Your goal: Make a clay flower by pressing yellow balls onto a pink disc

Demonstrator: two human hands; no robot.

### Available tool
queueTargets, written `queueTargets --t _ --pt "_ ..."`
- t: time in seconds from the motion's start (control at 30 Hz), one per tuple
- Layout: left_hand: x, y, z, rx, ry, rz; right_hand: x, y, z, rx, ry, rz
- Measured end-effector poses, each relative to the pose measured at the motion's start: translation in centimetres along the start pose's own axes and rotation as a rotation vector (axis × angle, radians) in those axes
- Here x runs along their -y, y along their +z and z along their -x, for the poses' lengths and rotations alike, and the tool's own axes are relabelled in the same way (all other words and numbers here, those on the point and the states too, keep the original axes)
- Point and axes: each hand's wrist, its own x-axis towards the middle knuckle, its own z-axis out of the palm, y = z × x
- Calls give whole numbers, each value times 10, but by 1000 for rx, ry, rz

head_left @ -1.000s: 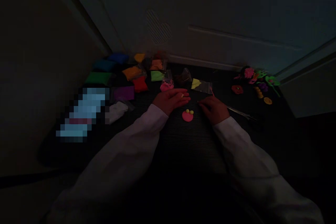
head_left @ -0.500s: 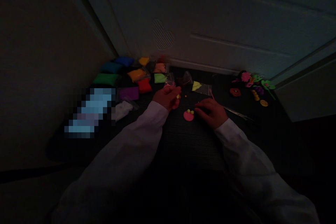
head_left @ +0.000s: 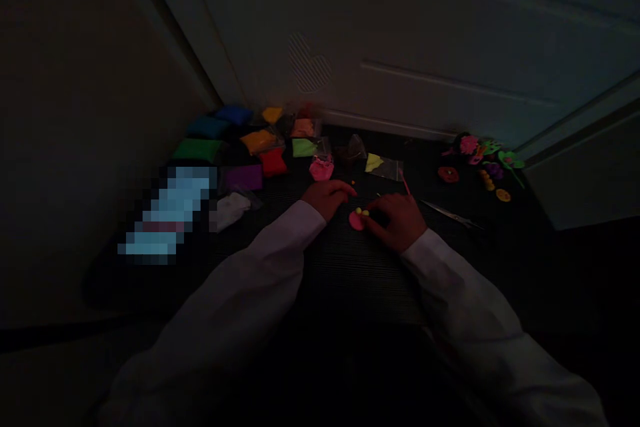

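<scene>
On the dark table lies a small flat pink clay disc (head_left: pixel 355 221) with two yellow clay balls (head_left: pixel 362 211) at its far edge. My right hand (head_left: pixel 399 220) is at the disc's right side, thumb and forefinger closed about its edge by the right-hand ball. My left hand (head_left: pixel 330 199) hovers left of the disc, palm down, fingers stretched to the right, with nothing visible in them. A tiny orange bit (head_left: pixel 353 182) lies beyond its fingertips. Behind this hand sits a pink clay piece with a ruffled rim (head_left: pixel 321 168). The dim light hides fine detail.
Bags of coloured clay, such as purple (head_left: pixel 244 177), white (head_left: pixel 233 210) and pale yellow (head_left: pixel 383 167), lie left and behind. Scissors (head_left: pixel 450 213) and a pink stick (head_left: pixel 405 181) are at the right, near finished clay flowers (head_left: pixel 470 145). A blurred bright screen (head_left: pixel 173 213) stands left.
My left hand has opened from a closed grip on something red and yellow and shifted right, uncovering the ruffled pink piece. My right hand has moved left onto the disc's edge.
</scene>
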Motion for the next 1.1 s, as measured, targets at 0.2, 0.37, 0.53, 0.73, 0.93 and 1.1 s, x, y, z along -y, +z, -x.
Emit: queueTargets --t 0.2,0.37,0.53,0.73,0.93,1.1 --pt "-4 -7 5 118 -21 -290 -2 -1 0 11 -16 -52" --pt "-3 -9 8 216 -38 -426 -1 -2 2 -12 -36 -91" --pt "-4 -2 10 292 46 -489 1 -4 5 -94 -103 -130" --pt "-7 4 15 83 236 -464 1 -7 7 -281 -183 -162" --pt "-12 8 22 -118 476 -521 3 -12 9 -379 -230 -177" --pt "-13 12 26 -197 633 -520 3 -13 11 -432 -247 -176"
